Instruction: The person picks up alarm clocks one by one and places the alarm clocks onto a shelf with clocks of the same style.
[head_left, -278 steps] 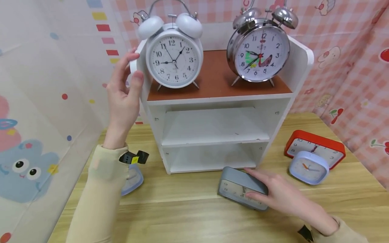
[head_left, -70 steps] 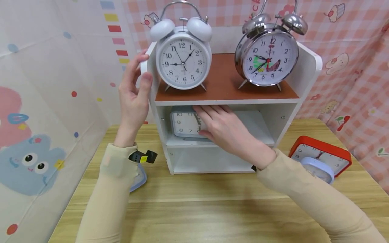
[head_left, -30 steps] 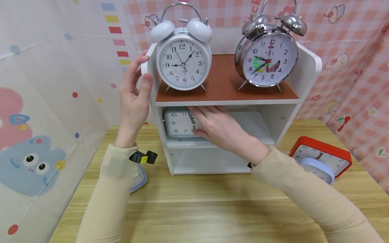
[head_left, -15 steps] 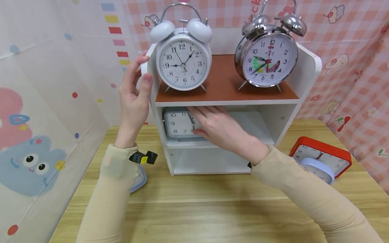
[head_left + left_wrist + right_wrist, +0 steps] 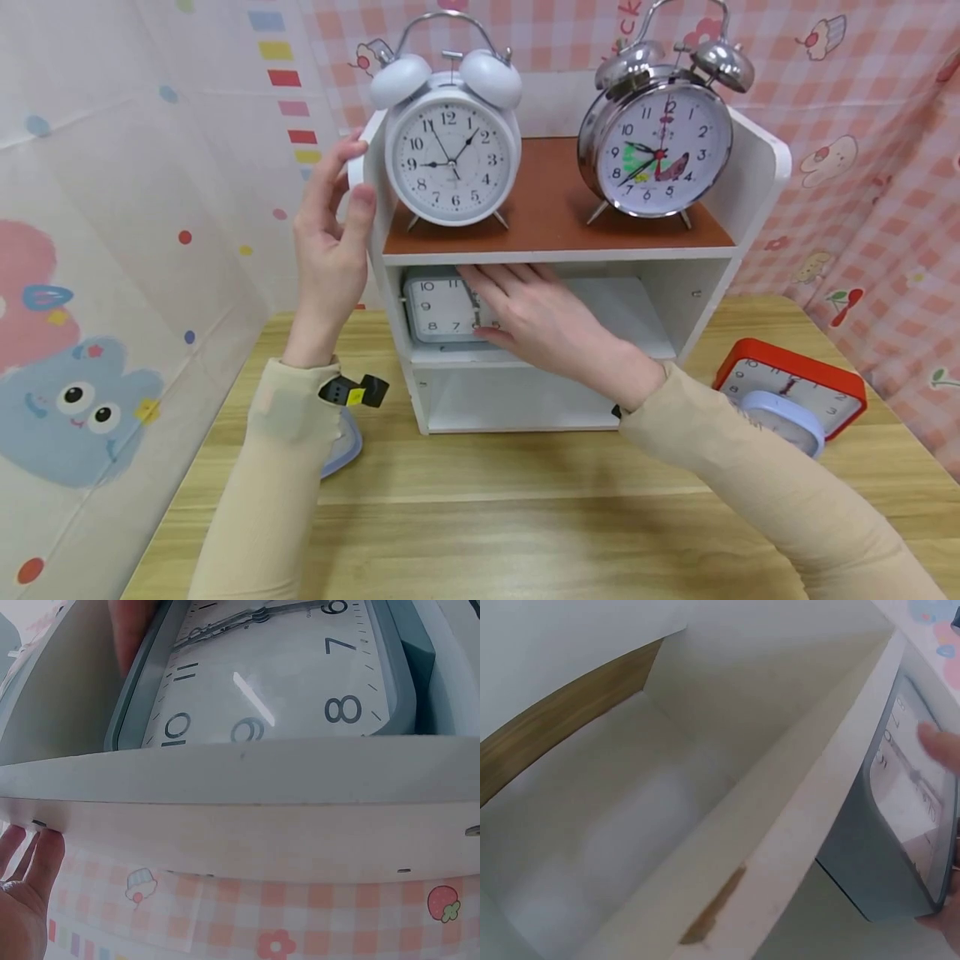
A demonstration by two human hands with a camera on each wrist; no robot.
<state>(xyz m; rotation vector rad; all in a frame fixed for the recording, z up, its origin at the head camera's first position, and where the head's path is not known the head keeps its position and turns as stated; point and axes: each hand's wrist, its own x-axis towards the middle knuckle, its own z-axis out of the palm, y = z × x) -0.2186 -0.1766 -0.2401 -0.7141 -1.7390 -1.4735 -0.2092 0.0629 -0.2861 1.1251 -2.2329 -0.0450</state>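
Note:
In the head view, my right hand (image 5: 543,317) holds a grey-blue rectangular desk clock (image 5: 442,310) at the left end of the middle level of a white shelf unit (image 5: 555,257). My fingers lie over the clock's top and the thumb is in front of its face, hiding the right half. The right wrist view has the same clock (image 5: 900,847) with the thumb (image 5: 941,746) before the dial. My left hand (image 5: 330,242) rests its fingertips against the unit's left side panel, near a white twin-bell alarm clock (image 5: 453,158). Its fingers (image 5: 45,859) touch that panel's outer face in the left wrist view.
A chrome twin-bell alarm clock (image 5: 656,150) stands on the brown top board (image 5: 551,200). On the table (image 5: 480,525), a red rectangular clock (image 5: 795,375) and a small lilac clock (image 5: 783,421) are at right. Another lilac-blue clock (image 5: 347,446) is partly behind the left forearm.
My right hand has carried the grey-blue clock from the table to the middle level and slid it left against the side. Over the last second almost nothing moves; the left hand stays at the panel.

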